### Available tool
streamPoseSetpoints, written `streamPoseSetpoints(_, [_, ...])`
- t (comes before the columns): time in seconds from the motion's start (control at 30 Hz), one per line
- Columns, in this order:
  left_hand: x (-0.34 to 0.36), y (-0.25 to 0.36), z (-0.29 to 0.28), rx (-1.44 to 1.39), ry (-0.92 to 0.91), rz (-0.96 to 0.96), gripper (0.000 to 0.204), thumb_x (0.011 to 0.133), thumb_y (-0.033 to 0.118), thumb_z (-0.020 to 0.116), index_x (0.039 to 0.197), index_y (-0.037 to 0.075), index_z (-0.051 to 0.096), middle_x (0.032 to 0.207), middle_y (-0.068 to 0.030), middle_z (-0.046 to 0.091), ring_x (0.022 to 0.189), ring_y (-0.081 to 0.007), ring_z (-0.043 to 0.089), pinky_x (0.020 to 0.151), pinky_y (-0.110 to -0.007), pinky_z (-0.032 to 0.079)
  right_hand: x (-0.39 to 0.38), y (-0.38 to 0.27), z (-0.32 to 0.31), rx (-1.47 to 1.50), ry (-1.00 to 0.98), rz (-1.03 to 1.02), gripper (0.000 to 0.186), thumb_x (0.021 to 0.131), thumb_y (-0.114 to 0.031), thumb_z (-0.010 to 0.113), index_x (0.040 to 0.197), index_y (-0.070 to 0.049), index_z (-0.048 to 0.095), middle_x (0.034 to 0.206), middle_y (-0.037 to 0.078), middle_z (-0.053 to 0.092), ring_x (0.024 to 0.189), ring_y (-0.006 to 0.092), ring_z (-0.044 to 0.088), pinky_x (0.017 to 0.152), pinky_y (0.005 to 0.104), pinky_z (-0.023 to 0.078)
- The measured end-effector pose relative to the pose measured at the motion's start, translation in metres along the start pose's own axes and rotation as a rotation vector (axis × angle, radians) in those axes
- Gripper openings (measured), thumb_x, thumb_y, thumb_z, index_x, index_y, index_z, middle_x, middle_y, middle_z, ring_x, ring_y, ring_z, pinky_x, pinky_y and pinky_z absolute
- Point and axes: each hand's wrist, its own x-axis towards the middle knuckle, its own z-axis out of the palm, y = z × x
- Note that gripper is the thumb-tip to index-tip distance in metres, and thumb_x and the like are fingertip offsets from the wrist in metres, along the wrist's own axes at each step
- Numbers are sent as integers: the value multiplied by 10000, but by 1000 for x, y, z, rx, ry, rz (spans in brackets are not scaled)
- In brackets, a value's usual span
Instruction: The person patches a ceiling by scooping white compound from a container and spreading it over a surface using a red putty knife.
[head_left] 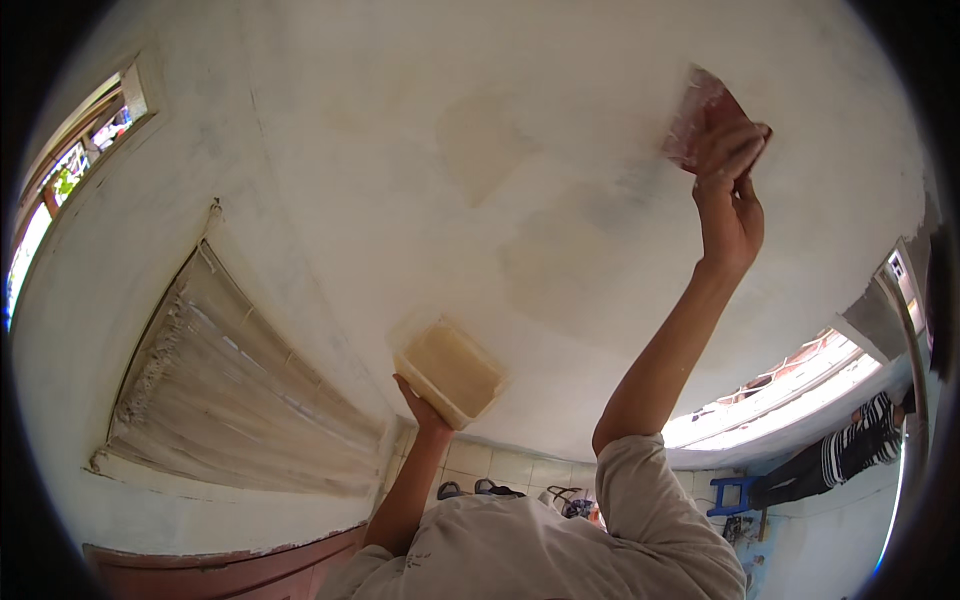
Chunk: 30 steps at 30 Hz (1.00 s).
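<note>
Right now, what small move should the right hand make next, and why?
Probably a short leftward sweep with the reddish spreader: the right hand holds it up at the pale ceiling, and a greyish smudge shows nearby, lower left.

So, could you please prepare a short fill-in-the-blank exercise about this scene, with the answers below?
One hand, the ____ one, holds the yellowish container; the other hand holds the dark red flat tool.
A second person wears a top with black and white ____.
The stool near that person is ____.
The cloth curtain hangs on the ____ side of the picture.

Missing words: left; stripes; blue; left.
</note>
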Motion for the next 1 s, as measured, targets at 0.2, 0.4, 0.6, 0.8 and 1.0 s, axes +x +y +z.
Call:
streamPoseSetpoints(0.2, [-16, 9, -4, 49, 56, -18, 835, 942, 787, 311, 1531, 196, 352, 1489, -49, 458, 1328, -255, 484, 1078, -442, 448, -46, 28, -17, -109, -2, 0, 442, 1013, 26, 347, 1438, 141, 311, 1554, 346, 209, 1274, 398, 537, 1096, 412, 527])
streamPoseSetpoints(0.4, [-14, 7, -16, 104, 53, -114, 892, 909, 828, 321, 1530, 188, 353, 1483, -66, 453, 1309, -268, 493, 1057, -445, 463, 14, 5, -28, -233, 95, -76, 407, 1049, -56, 359, 1409, 132, 360, 1470, 308, 366, 1243, 354, 558, 1061, 386, 550])
streamPoseSetpoints(0.6, [-14, 8, -8, 151, 29, -160, 905, 900, 837, 324, 1528, 186, 352, 1473, -70, 456, 1313, -272, 487, 1051, -453, 467, -1, -25, 52, -131, -92, -83, 452, 1035, -56, 371, 1453, 110, 330, 1383, 278, 456, 1194, 318, 591, 1057, 381, 551])
streamPoseSetpoints(0.8, [-16, 6, -5, 172, 33, -141, 897, 907, 826, 333, 1534, 185, 334, 1474, -67, 455, 1327, -268, 478, 1066, -451, 461, -54, -14, 54, -204, -327, -62, 505, 1021, -57, 383, 1497, 88, 301, 1297, 247, 546, 1145, 281, 624, 1052, 377, 551])
streamPoseSetpoints(1.0, [-16, 13, -14, 119, 33, -89, 864, 932, 796, 331, 1517, 162, 368, 1457, -74, 482, 1328, -264, 485, 1082, -431, 447, -162, 15, -82, -1494, 258, -263, 360, 1000, -206, 538, 1316, -36, 512, 1146, 112, 628, 995, 212, 637, 846, 372, 558])
